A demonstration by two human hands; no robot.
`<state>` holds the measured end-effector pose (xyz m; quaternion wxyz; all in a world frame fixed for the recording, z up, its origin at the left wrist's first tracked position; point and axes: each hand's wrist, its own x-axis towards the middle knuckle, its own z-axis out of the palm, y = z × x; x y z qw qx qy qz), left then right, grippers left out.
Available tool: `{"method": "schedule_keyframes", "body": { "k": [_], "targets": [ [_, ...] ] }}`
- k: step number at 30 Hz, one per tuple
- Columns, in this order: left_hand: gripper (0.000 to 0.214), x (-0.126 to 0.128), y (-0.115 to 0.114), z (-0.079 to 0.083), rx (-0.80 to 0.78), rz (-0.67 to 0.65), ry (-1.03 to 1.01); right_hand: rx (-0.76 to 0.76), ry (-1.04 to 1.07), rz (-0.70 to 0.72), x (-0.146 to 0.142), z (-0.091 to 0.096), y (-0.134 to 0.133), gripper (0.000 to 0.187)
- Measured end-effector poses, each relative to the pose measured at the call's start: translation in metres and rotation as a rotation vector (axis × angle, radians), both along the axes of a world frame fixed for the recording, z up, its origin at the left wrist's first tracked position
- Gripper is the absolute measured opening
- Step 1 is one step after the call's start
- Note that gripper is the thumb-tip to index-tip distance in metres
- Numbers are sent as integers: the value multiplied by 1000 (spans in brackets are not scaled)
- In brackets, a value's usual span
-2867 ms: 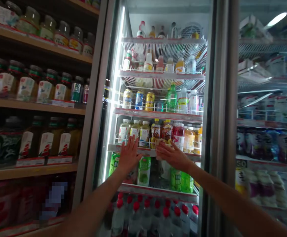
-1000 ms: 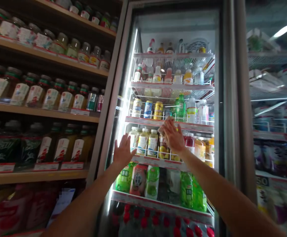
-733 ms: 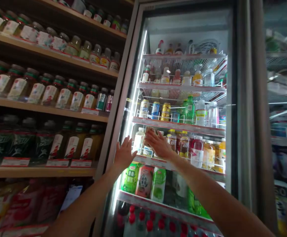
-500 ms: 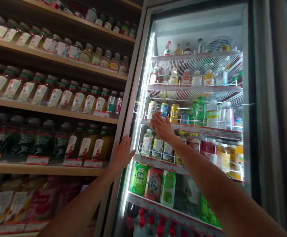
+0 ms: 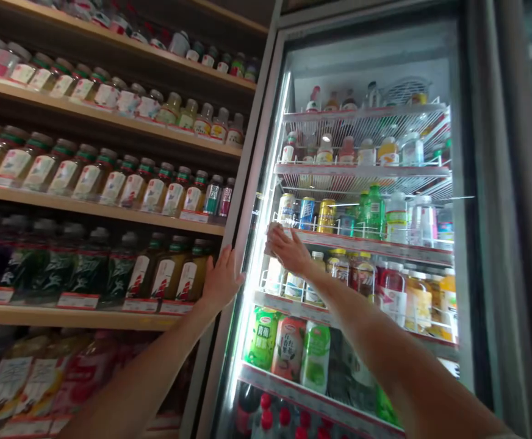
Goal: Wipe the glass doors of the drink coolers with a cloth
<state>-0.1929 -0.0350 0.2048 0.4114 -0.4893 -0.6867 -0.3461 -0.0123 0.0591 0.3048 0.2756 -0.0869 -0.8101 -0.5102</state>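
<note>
My left hand (image 5: 222, 279) lies flat with fingers spread on the left frame of a lit drinks fridge (image 5: 252, 183). My right hand (image 5: 290, 250) presses a small pale cloth (image 5: 272, 233) against the fridge's glass door (image 5: 366, 73), near its left edge. That spot is level with the shelf that carries the cans (image 5: 307, 212). Just below the hand, behind the glass, stands a row of juice bottles (image 5: 362, 274).
Wooden shelves (image 5: 110, 213) on the left hold rows of labelled bottles and jars. Inside the fridge there are green cartons (image 5: 261, 338) lower down and red-capped bottles (image 5: 270, 421) at the bottom. A second fridge's frame (image 5: 513, 244) stands on the right.
My right hand with the cloth has slid left and up across the glass, from the juice-bottle shelf to the can shelf's edge. My left hand has moved from the glass to the door frame.
</note>
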Motion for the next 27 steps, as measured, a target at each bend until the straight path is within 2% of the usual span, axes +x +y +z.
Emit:
{"method": "schedule_keyframes", "body": {
  "k": [2,3,8,10,14,19,21,24,26,27],
  "targets": [
    [57,5,2,3,20,-12,11,10,-101,-1,16,5,1,36],
    [57,8,3,5,22,-20,15,5,-87,-11,26,10,2,36],
    [56,25,5,14,28,-59,53,-35,471,-117,77,34,7,41],
    [57,31,7,19,19,-71,51,-16,493,-133,98,31,8,41],
    [56,51,11,30,6,-103,43,28,296,-164,140,23,8,40],
    [57,89,16,44,-2,-176,80,49,658,-253,187,31,10,42],
    [59,103,20,48,-12,-199,101,67,646,-266,201,21,11,41],
    [62,122,27,53,-23,-220,134,96,403,-269,221,3,11,40],
    [63,133,33,57,-36,-233,156,101,320,-281,236,5,10,39],
    [63,138,36,59,-41,-239,166,98,364,-296,244,11,10,39]
  ]
}}
